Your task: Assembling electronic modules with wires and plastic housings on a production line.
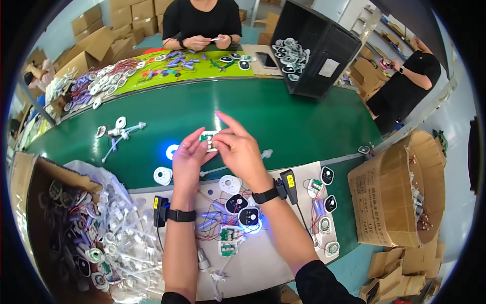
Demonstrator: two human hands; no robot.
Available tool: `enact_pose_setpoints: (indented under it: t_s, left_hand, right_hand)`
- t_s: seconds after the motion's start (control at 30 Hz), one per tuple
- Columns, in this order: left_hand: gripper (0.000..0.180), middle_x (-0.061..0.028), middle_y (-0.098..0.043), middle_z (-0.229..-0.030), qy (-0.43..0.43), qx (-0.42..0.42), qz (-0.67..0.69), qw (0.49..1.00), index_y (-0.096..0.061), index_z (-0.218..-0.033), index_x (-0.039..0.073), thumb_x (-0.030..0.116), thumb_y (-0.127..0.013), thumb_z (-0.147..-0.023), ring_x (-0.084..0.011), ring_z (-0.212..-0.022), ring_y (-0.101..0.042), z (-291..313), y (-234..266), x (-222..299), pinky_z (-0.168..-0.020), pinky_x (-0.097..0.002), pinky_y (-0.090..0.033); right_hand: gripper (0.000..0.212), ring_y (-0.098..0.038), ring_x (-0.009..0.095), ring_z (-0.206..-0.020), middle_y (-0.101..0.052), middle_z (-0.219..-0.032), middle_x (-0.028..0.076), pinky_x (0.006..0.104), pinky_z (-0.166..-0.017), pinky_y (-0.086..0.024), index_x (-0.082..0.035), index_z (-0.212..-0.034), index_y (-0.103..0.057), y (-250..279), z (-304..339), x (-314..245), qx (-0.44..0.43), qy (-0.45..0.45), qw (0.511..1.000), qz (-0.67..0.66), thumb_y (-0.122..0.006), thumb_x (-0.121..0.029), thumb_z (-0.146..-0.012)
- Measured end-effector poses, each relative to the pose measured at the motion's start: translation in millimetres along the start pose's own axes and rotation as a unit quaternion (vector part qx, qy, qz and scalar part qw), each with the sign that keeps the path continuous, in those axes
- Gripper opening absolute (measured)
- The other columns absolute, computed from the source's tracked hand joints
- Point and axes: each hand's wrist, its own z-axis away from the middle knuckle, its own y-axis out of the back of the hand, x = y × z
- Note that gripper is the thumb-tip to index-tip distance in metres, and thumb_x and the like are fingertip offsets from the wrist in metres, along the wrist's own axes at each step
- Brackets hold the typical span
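Note:
A green circuit board (206,138) in a white oval housing is held up over the green table. My left hand (188,154) grips it from the left, thumb and fingers at its edge. My right hand (239,152) pinches at its right side, with the index finger stretched out beyond it. Below my hands, black-faced oval modules (249,217), purple cylindrical cells (208,223) and red wires lie on a pale mat (273,248). Two housings with green boards (229,234) rest nearby. A blue light glows under one module. A white housing (162,176) sits left of my left hand.
A box (30,177) of white plastic parts stands at the left. At the right is an open cardboard box (377,195). Across the green table (304,116), a person handles a small part beside a black bin (324,48) of modules. Another person stands at the right.

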Motion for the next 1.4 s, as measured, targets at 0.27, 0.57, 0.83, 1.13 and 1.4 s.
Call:
enact_pose_setpoints:
  t_s: [0.27, 0.57, 0.83, 1.13, 1.4]
  left_hand:
    - [0.04, -0.0121, -0.067, -0.118, -0.005, 0.014, 0.017, 1.0, -0.051, -0.138, -0.004, -0.001, -0.057, -0.098, -0.0175, -0.099, -0.069, -6.4, 6.4, 2.4, -0.083, -0.027, -0.062]
    - [0.041, -0.0116, -0.068, -0.114, -0.026, 0.021, -0.013, 0.999, -0.051, -0.137, -0.005, -0.001, -0.059, -0.097, -0.0173, -0.096, -0.07, -11.6, 7.5, 11.2, -0.08, -0.0268, -0.063]
    - [0.042, -0.009, -0.067, -0.116, -0.01, 0.035, -0.168, 0.985, -0.054, -0.138, 0.001, -0.001, -0.059, -0.097, -0.0176, -0.095, -0.07, -78.5, 28.2, 55.7, -0.082, -0.0306, -0.063]
    - [0.05, -0.0141, -0.065, -0.118, 0.004, 0.092, -0.303, 0.949, -0.054, -0.141, 0.002, -0.004, -0.063, -0.092, -0.0241, -0.098, -0.07, -169.5, 135.6, 47.8, -0.077, -0.0349, -0.064]
    - [0.054, -0.0233, -0.07, -0.114, -0.044, 0.064, -0.723, 0.686, -0.067, -0.121, 0.001, 0.037, -0.075, -0.082, -0.0342, -0.096, -0.07, -137.9, 189.1, 75.9, -0.083, -0.0421, -0.056]
  right_hand:
    - [0.051, -0.059, 0.035, -0.122, -0.03, -0.158, 0.021, 0.0386, -0.098, -0.051, -0.007, -0.124, -0.052, 23.9, 0.6, 16.9, -0.15, -0.027, 0.986, 0.064, -0.076, -0.003, -0.079]
    - [0.063, -0.06, 0.04, -0.118, -0.034, -0.155, 0.023, 0.0434, -0.1, -0.05, -0.005, -0.136, -0.049, 37.2, 12.5, 35.6, -0.236, -0.06, 0.951, 0.191, -0.074, -0.001, -0.078]
    - [0.052, -0.052, 0.04, -0.128, -0.046, -0.149, 0.022, 0.0417, -0.107, -0.045, -0.002, -0.133, -0.055, 75.1, 3.8, 7.0, -0.076, -0.035, 0.969, 0.232, -0.07, -0.005, -0.084]
    - [0.034, -0.065, 0.033, -0.107, -0.067, -0.12, 0.017, 0.0354, -0.088, -0.052, 0.0, -0.121, -0.063, 142.7, 3.7, -60.2, -0.041, -0.012, 0.985, 0.167, -0.07, -0.011, -0.089]
    - [0.029, -0.066, 0.023, -0.096, -0.07, -0.112, 0.014, 0.0299, -0.076, -0.051, 0.0, -0.119, -0.065, 144.2, 13.0, -110.3, -0.034, 0.001, 0.991, 0.132, -0.069, -0.009, -0.092]
